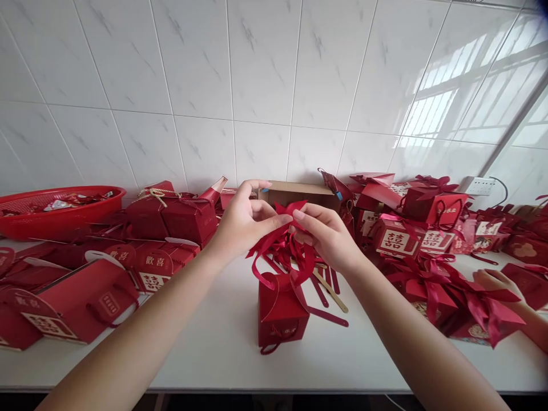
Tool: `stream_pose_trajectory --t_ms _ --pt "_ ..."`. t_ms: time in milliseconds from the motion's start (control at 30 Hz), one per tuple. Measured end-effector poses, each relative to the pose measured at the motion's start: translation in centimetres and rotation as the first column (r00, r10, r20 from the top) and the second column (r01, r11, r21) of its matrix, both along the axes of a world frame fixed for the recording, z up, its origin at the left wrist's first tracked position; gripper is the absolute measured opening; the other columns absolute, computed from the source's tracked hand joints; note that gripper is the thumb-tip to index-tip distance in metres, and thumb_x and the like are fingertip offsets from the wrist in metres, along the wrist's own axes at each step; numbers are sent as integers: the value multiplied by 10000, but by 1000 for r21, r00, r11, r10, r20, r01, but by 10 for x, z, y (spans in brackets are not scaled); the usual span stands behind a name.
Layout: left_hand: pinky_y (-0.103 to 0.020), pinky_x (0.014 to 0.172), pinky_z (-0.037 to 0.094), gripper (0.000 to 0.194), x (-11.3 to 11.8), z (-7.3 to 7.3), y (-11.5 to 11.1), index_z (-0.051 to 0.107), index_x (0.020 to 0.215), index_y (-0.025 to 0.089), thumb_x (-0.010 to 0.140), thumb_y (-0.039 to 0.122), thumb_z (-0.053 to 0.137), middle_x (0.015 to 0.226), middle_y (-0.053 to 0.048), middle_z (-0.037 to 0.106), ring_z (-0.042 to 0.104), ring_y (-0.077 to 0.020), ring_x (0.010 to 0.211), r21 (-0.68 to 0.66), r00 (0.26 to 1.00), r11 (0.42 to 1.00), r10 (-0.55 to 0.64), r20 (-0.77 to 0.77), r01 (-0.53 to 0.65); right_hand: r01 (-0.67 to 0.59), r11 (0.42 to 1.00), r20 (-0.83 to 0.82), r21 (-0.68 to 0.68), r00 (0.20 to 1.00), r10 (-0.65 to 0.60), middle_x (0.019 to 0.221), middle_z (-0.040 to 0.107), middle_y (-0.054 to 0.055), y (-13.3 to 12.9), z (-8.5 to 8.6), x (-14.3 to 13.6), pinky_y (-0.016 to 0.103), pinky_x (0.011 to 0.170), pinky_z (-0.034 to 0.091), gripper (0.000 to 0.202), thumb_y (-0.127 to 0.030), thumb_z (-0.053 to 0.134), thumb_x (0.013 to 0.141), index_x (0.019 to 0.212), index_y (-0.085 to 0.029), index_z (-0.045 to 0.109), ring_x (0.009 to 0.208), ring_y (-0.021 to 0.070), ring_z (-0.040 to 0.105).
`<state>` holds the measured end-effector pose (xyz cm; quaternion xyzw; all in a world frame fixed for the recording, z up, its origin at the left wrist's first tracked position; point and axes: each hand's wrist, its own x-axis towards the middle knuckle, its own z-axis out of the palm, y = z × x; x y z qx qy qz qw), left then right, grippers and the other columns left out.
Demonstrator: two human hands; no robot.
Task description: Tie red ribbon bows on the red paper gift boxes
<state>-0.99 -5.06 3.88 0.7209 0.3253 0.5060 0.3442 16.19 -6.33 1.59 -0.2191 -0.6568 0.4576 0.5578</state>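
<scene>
Both hands are raised over a small red gift box (280,311) standing upright near the table's front. My left hand (252,220) pinches a red ribbon (306,262) between thumb and fingers. Close against it, my right hand (327,231) grips the same ribbon, with the two thumbs almost touching. Loops of the ribbon hang down to the box's top, where its curved flaps meet. A dark red cord handle (269,347) droops at the box's front. The fingers partly hide how the ribbon is folded or knotted.
Red strips and a gold strip (331,291) lie behind the box, before an open cardboard box (299,191). Red boxes (92,297) crowd the left, near a red basket (55,211). Ribboned boxes (432,205) pile up at right, where another person's hand (499,282) reaches in.
</scene>
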Motion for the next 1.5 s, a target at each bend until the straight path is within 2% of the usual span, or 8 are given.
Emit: stream_pose_trajectory --t_ms 300,567,800,967,1133,1267,1400,1500 --pt "-313 735 494 276 -5 -8 6 563 1050 160 799 226 657 731 -26 692 657 -169 749 -351 966 901 -258 35 253 126 953 262 275 944 -200 779 625 25 10 -15 14 263 643 455 267 -383 482 959 840 -184 613 698 135 560" --pt "-301 654 505 217 -6 -12 9 616 991 151 784 202 659 732 -38 676 656 -173 711 -452 937 823 -263 232 343 46 531 407 846 587 -699 976 719 75 11 -23 28 395 828 441 283 -123 400 954 1013 -206 665 972 232 567" --pt "-328 821 502 432 -5 -31 2 593 1241 218 832 350 633 837 -40 724 670 -207 847 113 998 992 58 37 -61 414 676 99 610 806 -584 1144 672 80 4 -33 17 378 929 467 224 -237 482 948 1030 -235 691 1081 217 600" --pt "-267 766 472 389 -38 -64 3 634 1170 291 786 243 677 760 17 632 578 -154 682 598 855 679 519 20 -426 657 741 -14 136 750 -662 865 669 39 -14 -63 44 318 746 469 223 -348 526 908 849 -217 697 813 188 609" --pt "-245 677 429 281 -113 -109 -4 640 1090 270 822 229 562 681 33 504 471 -127 568 605 680 654 693 -239 -454 810 563 381 162 475 -793 818 647 65 -39 -124 119 330 637 450 213 -340 552 769 624 -198 615 739 222 599" --pt "-258 597 433 195 -136 -136 -7 660 911 251 771 257 525 628 23 537 532 -157 557 371 655 858 511 -556 -354 783 547 610 297 285 -740 823 663 81 -50 -153 144 377 630 475 232 -398 583 750 624 -208 626 690 246 616" --pt "-348 851 456 117 -97 -136 -10 645 862 248 791 289 562 907 -55 660 610 -255 915 341 746 896 431 -508 -285 728 551 456 409 360 -814 1014 665 116 -52 -135 109 386 710 500 243 -414 544 862 882 -213 678 870 268 635" --pt "-367 938 443 125 -57 -131 -15 588 924 239 824 313 571 998 -58 634 589 -242 1007 181 865 953 297 -405 -242 607 726 472 322 562 -679 1029 661 114 -45 -117 72 355 702 491 237 -403 519 903 950 -220 663 907 254 621"
